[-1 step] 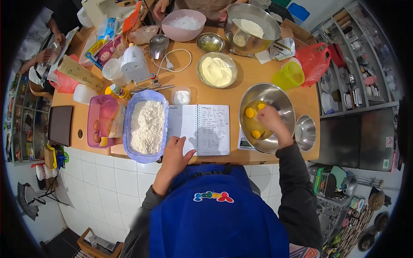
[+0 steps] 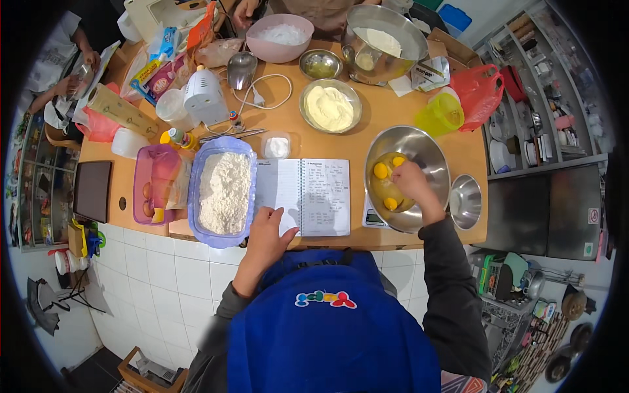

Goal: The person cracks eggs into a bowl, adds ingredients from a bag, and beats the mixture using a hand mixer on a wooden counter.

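Observation:
My right hand point(image 2: 418, 185) reaches into a large steel mixing bowl point(image 2: 422, 145), fingers drawn together close to the raw egg yolks point(image 2: 381, 171). Three yolks lie in clear egg white; what the fingertips hold, if anything, is hidden. Under the bowl's near left side shows a kitchen scale point(image 2: 374, 219). My left hand point(image 2: 265, 237) rests at the lower edge of an open spiral notebook point(image 2: 325, 203) with handwriting, thumb apart from the fingers, holding nothing. Left of it stands a blue-violet tub point(image 2: 249, 196) of flour point(image 2: 225, 190).
A smaller steel bowl point(image 2: 466, 203) stands right of the mixing bowl. Beyond are a bowl of pale yellow powder point(image 2: 329, 108), a white hand mixer point(image 2: 203, 98) with its cord, and a stand mixer bowl point(image 2: 409, 39). A pink container point(image 2: 147, 164) with eggs sits left. Other people stand across the table.

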Motion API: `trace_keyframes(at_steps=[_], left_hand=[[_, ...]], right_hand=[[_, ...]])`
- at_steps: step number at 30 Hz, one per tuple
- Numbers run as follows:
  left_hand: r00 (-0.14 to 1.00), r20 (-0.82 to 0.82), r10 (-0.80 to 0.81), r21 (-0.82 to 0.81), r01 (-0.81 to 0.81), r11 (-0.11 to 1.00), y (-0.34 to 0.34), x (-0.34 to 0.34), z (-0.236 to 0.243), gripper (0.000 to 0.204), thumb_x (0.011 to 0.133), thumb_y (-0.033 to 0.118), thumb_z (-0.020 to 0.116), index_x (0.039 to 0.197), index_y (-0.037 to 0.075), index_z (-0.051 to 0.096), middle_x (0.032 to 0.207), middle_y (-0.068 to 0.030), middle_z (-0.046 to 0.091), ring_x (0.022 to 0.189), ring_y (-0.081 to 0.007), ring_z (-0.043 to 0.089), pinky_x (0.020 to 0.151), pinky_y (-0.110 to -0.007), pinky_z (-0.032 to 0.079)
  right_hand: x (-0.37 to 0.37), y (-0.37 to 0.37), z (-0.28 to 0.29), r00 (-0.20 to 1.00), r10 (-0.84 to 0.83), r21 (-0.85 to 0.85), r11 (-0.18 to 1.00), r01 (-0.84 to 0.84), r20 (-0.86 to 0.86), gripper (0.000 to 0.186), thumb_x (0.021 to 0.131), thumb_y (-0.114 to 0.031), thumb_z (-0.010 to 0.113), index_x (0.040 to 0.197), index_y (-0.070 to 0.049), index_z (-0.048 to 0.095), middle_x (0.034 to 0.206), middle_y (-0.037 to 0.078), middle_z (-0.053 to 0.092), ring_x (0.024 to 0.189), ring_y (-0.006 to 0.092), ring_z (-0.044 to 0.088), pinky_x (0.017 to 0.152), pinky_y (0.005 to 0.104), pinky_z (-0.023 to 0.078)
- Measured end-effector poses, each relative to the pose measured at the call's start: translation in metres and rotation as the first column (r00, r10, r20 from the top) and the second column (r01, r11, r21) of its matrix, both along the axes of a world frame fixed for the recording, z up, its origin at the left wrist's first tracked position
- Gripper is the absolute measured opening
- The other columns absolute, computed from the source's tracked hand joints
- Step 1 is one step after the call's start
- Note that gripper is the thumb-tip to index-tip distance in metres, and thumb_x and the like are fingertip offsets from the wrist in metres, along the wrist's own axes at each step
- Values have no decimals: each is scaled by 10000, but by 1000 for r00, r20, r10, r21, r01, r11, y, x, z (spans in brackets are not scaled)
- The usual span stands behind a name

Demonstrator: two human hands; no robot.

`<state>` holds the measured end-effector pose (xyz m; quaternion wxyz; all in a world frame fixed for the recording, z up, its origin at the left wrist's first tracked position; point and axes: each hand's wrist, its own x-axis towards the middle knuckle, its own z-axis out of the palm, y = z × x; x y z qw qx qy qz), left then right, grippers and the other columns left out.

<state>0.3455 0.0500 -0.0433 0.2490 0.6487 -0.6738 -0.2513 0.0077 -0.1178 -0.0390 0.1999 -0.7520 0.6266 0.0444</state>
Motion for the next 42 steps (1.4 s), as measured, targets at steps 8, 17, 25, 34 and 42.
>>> trace_keyframes(at_steps=[8,17,25,34,42], left_hand=[[1000,13,3,14,-3,1000,2,0,2,493,694,201,753,1084,-35,563,979,-193,541,861,-355,561,720,-413,476],[1000,3,10,66,-11,998,0,1,3,489,727,197,728,1104,-55,546,1001,-188,526,900,-353,546,763,-393,464],[999,-13,31,-28,-31,999,1,8,-4,467,701,213,745,1054,-43,576,965,-194,542,854,-353,558,713,-408,473],[988,-36,149,-23,-150,988,10,27,1,453,703,185,747,1053,-46,576,930,-186,544,823,-349,568,698,-402,480],[969,-88,229,48,-226,973,4,37,1,426,717,141,734,1073,-26,572,937,-171,536,833,-332,563,713,-382,469]], right_hand=[[3,2,-13,989,-59,-174,984,34,-137,114,701,-189,645,730,-87,686,782,145,646,768,334,621,675,436,491],[11,3,-18,941,-68,-223,975,-8,-330,120,725,-221,645,726,-108,686,809,116,655,832,307,623,726,477,461],[12,4,-18,951,21,-202,975,-87,-308,138,718,-238,640,749,-114,691,837,127,652,871,317,608,757,495,441],[51,-22,49,946,-36,-204,978,-32,-323,160,770,-182,583,811,-68,688,882,137,635,898,308,592,770,445,448],[207,-42,10,937,331,-240,924,-298,109,130,727,-126,574,714,-43,673,779,159,607,776,317,594,650,437,462]])
